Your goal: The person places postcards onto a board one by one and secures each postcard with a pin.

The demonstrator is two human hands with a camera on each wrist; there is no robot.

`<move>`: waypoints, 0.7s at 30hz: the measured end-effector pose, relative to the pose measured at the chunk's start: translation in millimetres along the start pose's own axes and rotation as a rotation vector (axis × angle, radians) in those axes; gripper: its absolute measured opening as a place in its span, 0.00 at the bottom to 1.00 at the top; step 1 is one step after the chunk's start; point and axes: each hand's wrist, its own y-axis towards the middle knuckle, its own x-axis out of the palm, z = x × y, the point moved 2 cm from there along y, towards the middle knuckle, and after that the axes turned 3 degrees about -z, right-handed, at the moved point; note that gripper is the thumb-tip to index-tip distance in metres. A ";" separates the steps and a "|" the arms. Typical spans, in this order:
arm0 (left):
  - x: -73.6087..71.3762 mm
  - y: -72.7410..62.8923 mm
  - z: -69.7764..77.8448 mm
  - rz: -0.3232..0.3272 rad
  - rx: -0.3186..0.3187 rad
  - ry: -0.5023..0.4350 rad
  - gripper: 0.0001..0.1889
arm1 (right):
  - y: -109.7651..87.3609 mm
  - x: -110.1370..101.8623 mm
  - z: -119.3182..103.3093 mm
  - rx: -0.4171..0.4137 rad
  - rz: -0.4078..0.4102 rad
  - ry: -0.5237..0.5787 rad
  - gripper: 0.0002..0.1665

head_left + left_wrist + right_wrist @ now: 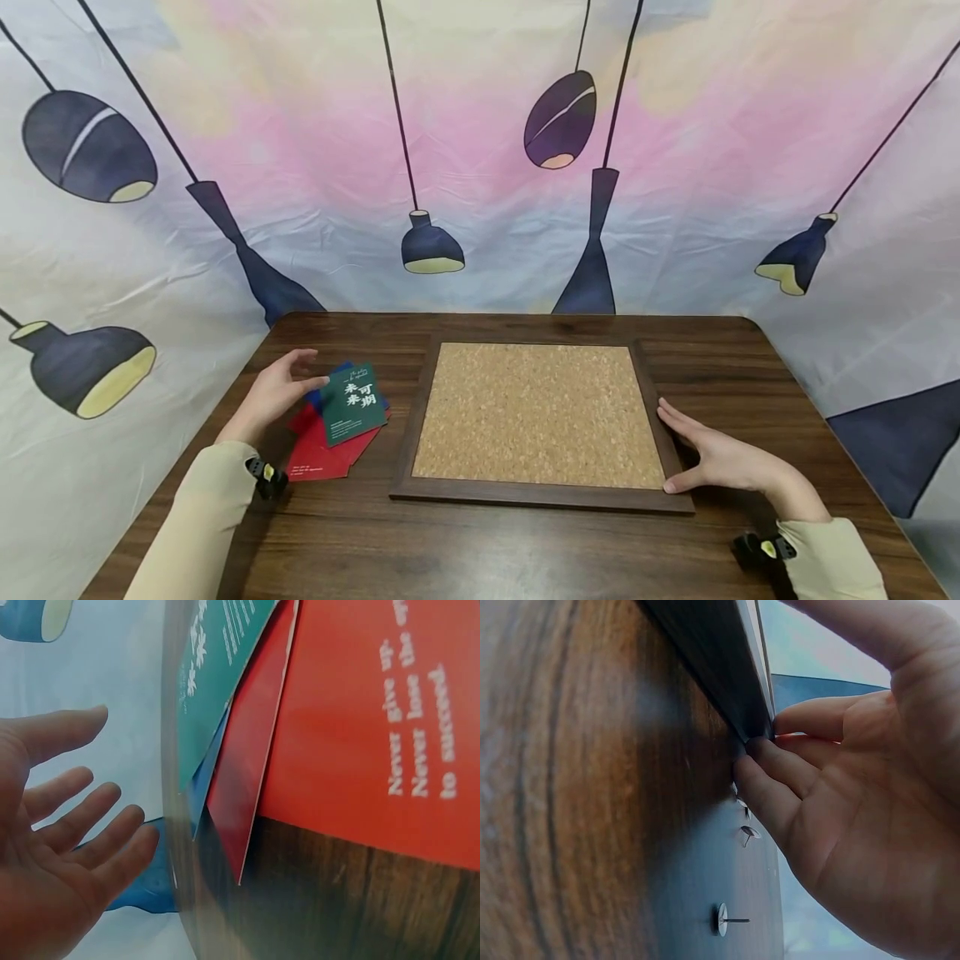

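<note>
A framed corkboard (532, 417) lies flat on the dark wooden table. My right hand (731, 462) rests at its right edge, thumb on the near right corner and fingers spread along the frame; in the right wrist view the fingertips (754, 780) touch its side. Left of the board, a green card (352, 421) with white writing lies on a blue card (313, 399) and red cards (318, 458). My left hand (273, 396) is over the pile's far left side, thumb tip right at the green card's edge. In the left wrist view its fingers (112, 851) are spread, holding nothing.
Several thumbtacks (722, 919) lie on the table beside the right hand, at least one point up; the head view does not show them. The table (465, 558) reaches back to a wall cloth (487, 150) printed with hanging lamps.
</note>
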 end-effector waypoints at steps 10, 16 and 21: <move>3.4 10.3 -7.7 -0.085 -0.065 0.034 0.35 | -0.1 1.2 0.4 0.003 -0.007 -0.036 0.68; 5.3 12.8 -12.2 -0.161 -0.081 0.056 0.36 | 0.6 1.5 0.5 -0.003 0.000 -0.017 0.68; 7.1 20.0 -15.7 -0.215 -0.087 0.055 0.36 | -0.3 1.4 0.7 0.002 0.006 -0.018 0.68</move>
